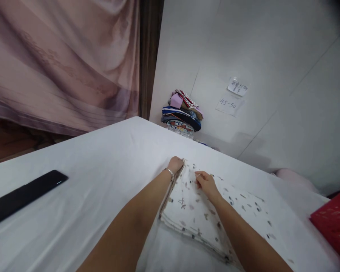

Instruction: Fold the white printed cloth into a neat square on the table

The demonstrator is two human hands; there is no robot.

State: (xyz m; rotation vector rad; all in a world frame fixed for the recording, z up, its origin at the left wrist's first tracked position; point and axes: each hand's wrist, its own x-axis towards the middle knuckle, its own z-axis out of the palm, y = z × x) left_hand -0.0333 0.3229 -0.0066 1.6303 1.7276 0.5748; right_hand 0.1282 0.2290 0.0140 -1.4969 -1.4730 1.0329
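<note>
A white cloth (198,215) with small brown and grey printed figures lies folded in several layers on the white-covered table. At its far left corner, my left hand (176,164) is closed on the folded edge, its fingertips partly hidden by the fabric. A beaded bracelet (170,173) circles that wrist. Over the upper middle of the cloth is my right hand (207,184), its fingers loosely bent and slightly apart, with nothing visible between them. Whether those fingertips touch the cloth is hard to tell. The printed fabric spreads further right, beyond my right forearm.
A long black flat object (25,194) lies at the left of the table (102,181). Folded, colourful fabrics (183,113) are stacked by the wall beyond the far edge. Handwritten paper labels (229,105) hang there. A red item (334,221) is at the right; a pink curtain (65,56) hangs left.
</note>
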